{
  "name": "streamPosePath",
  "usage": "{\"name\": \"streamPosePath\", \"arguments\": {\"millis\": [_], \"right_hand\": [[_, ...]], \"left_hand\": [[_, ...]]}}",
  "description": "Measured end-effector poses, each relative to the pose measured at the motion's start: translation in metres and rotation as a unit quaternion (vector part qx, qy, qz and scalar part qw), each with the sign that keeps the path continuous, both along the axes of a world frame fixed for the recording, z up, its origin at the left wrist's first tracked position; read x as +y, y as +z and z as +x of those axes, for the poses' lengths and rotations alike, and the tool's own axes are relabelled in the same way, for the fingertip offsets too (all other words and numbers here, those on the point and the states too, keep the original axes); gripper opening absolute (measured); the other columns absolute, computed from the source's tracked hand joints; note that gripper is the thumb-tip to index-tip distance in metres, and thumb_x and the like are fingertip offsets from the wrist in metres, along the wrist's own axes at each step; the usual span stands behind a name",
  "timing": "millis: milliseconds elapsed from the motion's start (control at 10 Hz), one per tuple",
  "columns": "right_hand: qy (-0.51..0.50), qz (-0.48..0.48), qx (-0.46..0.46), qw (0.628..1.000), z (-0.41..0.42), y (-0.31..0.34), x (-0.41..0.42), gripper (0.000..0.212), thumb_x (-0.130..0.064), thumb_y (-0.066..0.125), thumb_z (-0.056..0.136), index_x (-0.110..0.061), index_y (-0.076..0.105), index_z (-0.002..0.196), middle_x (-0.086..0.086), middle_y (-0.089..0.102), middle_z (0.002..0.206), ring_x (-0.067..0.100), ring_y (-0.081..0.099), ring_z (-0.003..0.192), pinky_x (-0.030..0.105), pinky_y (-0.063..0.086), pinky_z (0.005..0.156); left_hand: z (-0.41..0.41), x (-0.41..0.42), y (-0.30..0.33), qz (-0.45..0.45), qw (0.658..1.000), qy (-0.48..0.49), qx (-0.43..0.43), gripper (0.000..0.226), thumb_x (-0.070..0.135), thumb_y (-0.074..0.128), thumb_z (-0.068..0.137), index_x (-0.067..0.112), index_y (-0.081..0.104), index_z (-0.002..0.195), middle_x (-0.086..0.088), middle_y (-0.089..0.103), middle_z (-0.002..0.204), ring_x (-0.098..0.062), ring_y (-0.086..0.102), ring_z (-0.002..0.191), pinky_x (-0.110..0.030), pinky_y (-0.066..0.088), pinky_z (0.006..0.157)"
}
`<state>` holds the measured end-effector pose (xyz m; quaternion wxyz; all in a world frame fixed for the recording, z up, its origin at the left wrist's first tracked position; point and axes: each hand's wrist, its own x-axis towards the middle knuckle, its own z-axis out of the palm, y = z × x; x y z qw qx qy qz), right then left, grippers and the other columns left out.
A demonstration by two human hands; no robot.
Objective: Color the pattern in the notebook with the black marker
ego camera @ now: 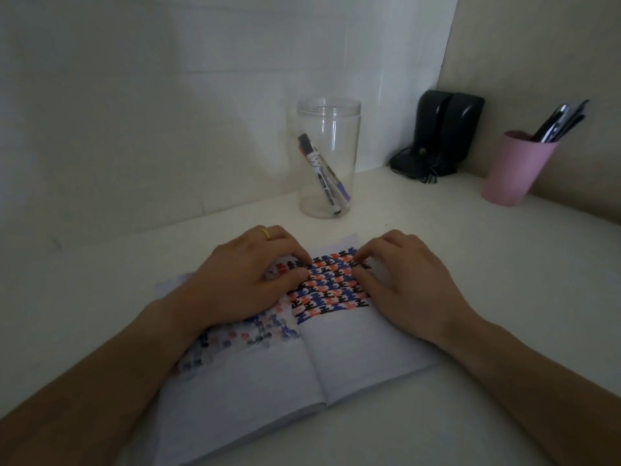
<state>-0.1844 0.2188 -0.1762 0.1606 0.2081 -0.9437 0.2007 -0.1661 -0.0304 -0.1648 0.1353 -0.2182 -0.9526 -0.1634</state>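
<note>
An open notebook (353, 351) lies on the white desk in front of me. Its right page carries a black, blue and orange pattern (331, 287); the left page shows a faded copy of it. My left hand (248, 284), with a yellow ring, lies flat on the left page, fingertips at the pattern's left edge. My right hand (406, 284) lies flat on the right page, fingertips on the pattern's right edge. Neither hand holds anything. Two markers (324, 173) lean inside a clear plastic jar (327, 159) behind the notebook; one has a black cap.
A pink cup (514, 169) with several pens stands at the back right. A pair of black speakers (443, 129) with cables sits in the corner. White walls close the desk (470, 250) at the back and right.
</note>
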Motion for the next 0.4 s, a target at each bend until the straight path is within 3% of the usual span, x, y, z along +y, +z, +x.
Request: {"name": "streamPosePath", "arguments": {"millis": [100,200,300,400], "right_hand": [[-0.001,0.002,-0.016,1.0,0.001,0.003,-0.001,0.026,-0.041,0.056,0.095,-0.029,0.069,0.114,-0.003,0.064,0.118,0.017,0.056,0.11,0.031,0.044,0.09],[-0.007,-0.06,-0.04,0.997,0.002,0.01,-0.001,0.02,-0.035,0.06,0.095,-0.03,0.07,0.111,-0.003,0.064,0.118,0.014,0.06,0.106,0.029,0.048,0.091],[0.002,-0.177,-0.047,0.983,0.009,0.033,-0.001,0.016,-0.032,0.066,0.093,-0.032,0.072,0.108,-0.01,0.069,0.113,0.004,0.066,0.097,0.021,0.054,0.085],[0.03,-0.328,-0.009,0.944,0.028,0.075,0.006,0.01,-0.029,0.07,0.091,-0.038,0.075,0.095,-0.017,0.076,0.094,-0.001,0.07,0.085,0.012,0.051,0.074]], "left_hand": [[0.0,0.0,0.0,0.001,1.0,0.0,-0.006,0.035,0.06,0.041,0.092,0.043,0.061,0.115,0.018,0.061,0.119,-0.005,0.055,0.11,-0.04,0.053,0.091],[0.001,0.001,0.002,0.003,1.0,0.001,-0.009,0.035,0.059,0.042,0.092,0.042,0.062,0.114,0.017,0.061,0.119,-0.006,0.056,0.11,-0.04,0.052,0.091],[0.003,0.001,0.003,0.008,1.0,0.003,-0.007,0.034,0.058,0.042,0.092,0.042,0.062,0.114,0.017,0.061,0.119,-0.006,0.055,0.11,-0.04,0.052,0.091],[0.004,0.003,0.005,0.007,1.0,0.011,-0.008,0.036,0.059,0.041,0.091,0.042,0.062,0.114,0.018,0.061,0.12,-0.006,0.055,0.11,-0.039,0.052,0.091]]}}
